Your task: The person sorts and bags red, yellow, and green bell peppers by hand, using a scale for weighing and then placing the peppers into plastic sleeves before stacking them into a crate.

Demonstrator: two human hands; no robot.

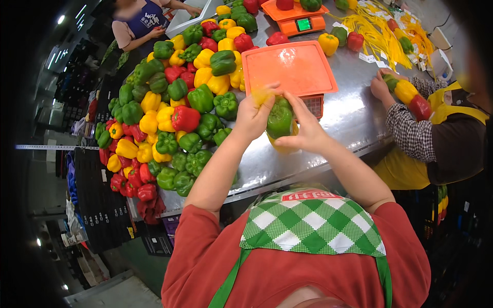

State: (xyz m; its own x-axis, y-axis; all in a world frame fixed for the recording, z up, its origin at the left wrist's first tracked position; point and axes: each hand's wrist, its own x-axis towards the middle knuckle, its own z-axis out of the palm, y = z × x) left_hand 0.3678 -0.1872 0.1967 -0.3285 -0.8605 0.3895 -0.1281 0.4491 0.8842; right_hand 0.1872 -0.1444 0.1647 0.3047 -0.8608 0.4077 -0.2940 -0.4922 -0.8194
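Note:
Between my hands, just in front of the near scale, is a green bell pepper (280,118) inside a fine yellow net sleeve. Something yellow, partly hidden, hangs below it. My left hand (254,111) pinches the blurred, gathered netting at the pepper's left. Fingers and thumb of my right hand (306,125) curve around the pepper's right side. Behind them lies the orange tray (289,69) of a scale. A large heap of green, red and yellow bell peppers (201,98) covers the table to the left.
On the steel table (348,115) stand a second orange scale (301,25) and yellow net sleeves with tags (379,40). A co-worker at right holds a netted row of peppers (407,94). Another person in a blue apron (148,19) stands beyond the heap, near a white crate (192,17).

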